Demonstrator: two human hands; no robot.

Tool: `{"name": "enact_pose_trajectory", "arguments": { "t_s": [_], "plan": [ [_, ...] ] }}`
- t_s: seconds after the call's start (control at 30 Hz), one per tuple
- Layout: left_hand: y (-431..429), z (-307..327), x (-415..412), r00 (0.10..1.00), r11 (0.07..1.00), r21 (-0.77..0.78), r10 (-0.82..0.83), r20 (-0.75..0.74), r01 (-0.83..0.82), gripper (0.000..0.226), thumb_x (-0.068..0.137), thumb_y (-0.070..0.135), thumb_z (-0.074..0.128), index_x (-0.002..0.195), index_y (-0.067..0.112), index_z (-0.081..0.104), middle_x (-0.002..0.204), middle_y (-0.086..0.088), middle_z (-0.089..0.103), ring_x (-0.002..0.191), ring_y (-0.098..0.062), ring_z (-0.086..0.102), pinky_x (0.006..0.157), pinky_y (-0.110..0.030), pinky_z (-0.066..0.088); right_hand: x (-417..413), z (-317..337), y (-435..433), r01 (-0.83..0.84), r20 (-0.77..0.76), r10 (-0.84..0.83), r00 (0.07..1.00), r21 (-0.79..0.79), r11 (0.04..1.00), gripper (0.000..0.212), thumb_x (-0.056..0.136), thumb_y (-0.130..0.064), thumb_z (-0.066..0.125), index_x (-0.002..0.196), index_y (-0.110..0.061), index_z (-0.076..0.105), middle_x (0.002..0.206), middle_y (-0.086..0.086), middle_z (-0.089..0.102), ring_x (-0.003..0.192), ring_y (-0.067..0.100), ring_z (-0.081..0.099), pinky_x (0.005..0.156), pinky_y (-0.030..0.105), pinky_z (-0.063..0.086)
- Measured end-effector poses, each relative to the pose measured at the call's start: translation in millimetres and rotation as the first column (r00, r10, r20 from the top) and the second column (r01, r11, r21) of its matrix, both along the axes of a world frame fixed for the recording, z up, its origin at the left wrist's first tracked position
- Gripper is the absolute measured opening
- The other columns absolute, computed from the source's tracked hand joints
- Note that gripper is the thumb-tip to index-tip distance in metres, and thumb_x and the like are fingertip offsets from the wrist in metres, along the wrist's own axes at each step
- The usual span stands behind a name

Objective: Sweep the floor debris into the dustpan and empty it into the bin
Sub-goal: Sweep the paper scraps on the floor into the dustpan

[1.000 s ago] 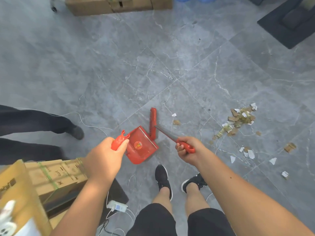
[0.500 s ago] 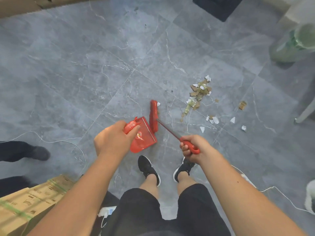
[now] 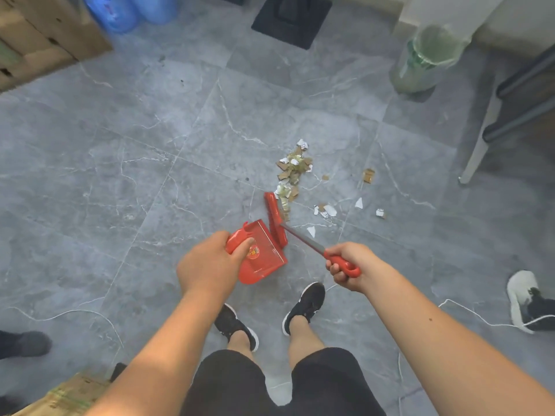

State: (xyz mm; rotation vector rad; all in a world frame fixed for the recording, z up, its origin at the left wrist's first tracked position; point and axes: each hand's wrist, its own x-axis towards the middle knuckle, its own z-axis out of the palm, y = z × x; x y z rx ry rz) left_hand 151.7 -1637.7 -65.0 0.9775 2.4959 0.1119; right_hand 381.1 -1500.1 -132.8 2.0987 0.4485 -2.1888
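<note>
- At the bottom of the frame we see our own black shorts and two black shoes planted on the grey marble-patterned floor, with a white cord trailing across the tiles at the lower right.
- Our left hand is closed around the handle of the red dustpan, just left of centre; the pan's long axis runs from the handle at the upper left to its open mouth at the lower right, and the pan looks tilted.
- Our right hand is wrapped tight around the red grip of the brush; its thin metal shaft slants up and to the left from the fist, and the red brush head lies roughly at right angles to that, along the dustpan's right edge, touching or nearly touching it.
- The far tip of the brush head sits right beside the near end of the debris, a strip of cardboard and white paper scraps running up the frame just right of centre.
- Loose scraps lie scattered to the right of the strip, apart from one another.
- Left of the debris the floor is bare tile across to the left edge.
- At the right, a white chair leg stands near the outermost scraps, and a shoe of another person rests at the right edge.
- In the upper right stands a green translucent bin, well apart from the debris.
- Farthest off, cardboard boxes fill the upper left, blue water bottles sit beside them, and a black base is at the top centre.
</note>
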Motion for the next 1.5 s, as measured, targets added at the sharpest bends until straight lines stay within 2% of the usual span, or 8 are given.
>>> {"name": "enact_pose_trajectory", "arguments": {
  "t_s": [0.2,0.3,0.5,0.67,0.83,1.1,1.27,1.5],
  "plan": [
    [52.1,2.5,56.7,0.998,0.998,0.054,-0.043,0.035,0.041,0.056,0.089,0.074,0.049,0.068,0.022,0.047,0.066,0.005,0.056,0.072,-0.029,0.06,0.057,-0.035,0.035,62.8,12.0,39.6,-0.071,0.073,0.066,0.995,0.069,0.995,0.008,0.09,-0.006,0.06,0.096,-0.005,0.056,0.064,0.012,0.054,0.036,0.013,0.044,0.034,0.015,0.034],
    [70.3,6.1,76.6,0.998,0.997,0.055,-0.062,0.029,0.06,0.055,0.089,0.075,0.048,0.074,0.023,0.053,0.066,0.006,0.056,0.068,-0.027,0.055,0.057,-0.034,0.035,84.3,20.8,56.1,-0.078,0.04,0.074,0.996,0.088,0.993,0.008,0.089,-0.004,0.06,0.094,-0.008,0.053,0.063,0.012,0.051,0.036,0.012,0.043,0.034,0.014,0.032],
    [101.6,23.9,99.1,0.998,0.995,0.081,-0.054,0.041,0.051,0.056,0.088,0.075,0.049,0.074,0.021,0.055,0.067,0.004,0.06,0.071,-0.028,0.061,0.062,-0.036,0.046,102.2,45.2,74.3,-0.034,0.009,0.033,0.999,0.127,0.991,0.019,0.085,0.002,0.056,0.073,-0.01,0.048,0.061,0.009,0.041,0.035,0.011,0.04,0.038,0.013,0.027],
    [136.0,44.9,119.1,0.986,0.977,0.136,-0.164,0.004,0.162,0.058,0.087,0.078,0.045,0.071,0.024,0.054,0.063,0.004,0.061,0.064,-0.024,0.061,0.055,-0.033,0.044,112.2,64.5,88.6,0.096,-0.027,-0.093,0.995,0.147,0.984,0.019,0.086,0.004,0.053,0.072,-0.008,0.048,0.056,0.007,0.042,0.037,0.01,0.04,0.037,0.011,0.026],
    [175.9,58.0,142.5,0.96,0.949,0.148,-0.28,-0.014,0.279,0.057,0.089,0.076,0.047,0.07,0.022,0.051,0.065,0.004,0.059,0.069,-0.027,0.06,0.055,-0.033,0.038,131.6,79.2,108.5,0.216,-0.039,-0.212,0.976,0.154,0.964,0.021,0.086,0.004,0.053,0.071,-0.009,0.046,0.054,0.006,0.04,0.031,0.009,0.039,0.033,0.009,0.026],
    [254.7,56.9,162.4,0.893,0.877,0.173,-0.45,-0.03,0.448,0.051,0.089,0.074,0.049,0.07,0.027,0.05,0.064,0.005,0.059,0.066,-0.026,0.06,0.054,-0.03,0.038,157.0,92.8,142.5,0.437,-0.042,-0.438,0.898,0.197,0.877,0.018,0.086,0.006,0.051,0.074,-0.007,0.048,0.056,0.007,0.042,0.043,0.012,0.04,0.035,0.011,0.025],
    [310.9,47.6,158.9,0.85,0.836,0.189,-0.526,0.012,0.515,0.053,0.09,0.07,0.052,0.072,0.021,0.055,0.061,0.003,0.059,0.059,-0.02,0.058,0.058,-0.035,0.049,155.5,82.1,162.8,0.524,0.058,-0.551,0.832,0.244,0.816,0.016,0.085,0.004,0.053,0.074,-0.007,0.049,0.049,0.008,0.04,0.042,0.016,0.038,0.035,0.012,0.027],
    [381.0,31.4,136.5,0.768,0.761,0.195,-0.638,0.055,0.619,0.053,0.089,0.068,0.057,0.07,0.018,0.054,0.058,0.001,0.058,0.057,-0.02,0.056,0.054,-0.033,0.042,150.2,48.7,198.2,0.599,0.2,-0.674,0.711,0.328,0.73,0.022,0.081,0.011,0.053,0.07,-0.006,0.046,0.045,0.004,0.038,0.036,0.015,0.037,0.035,0.013,0.026]
  ]
}}
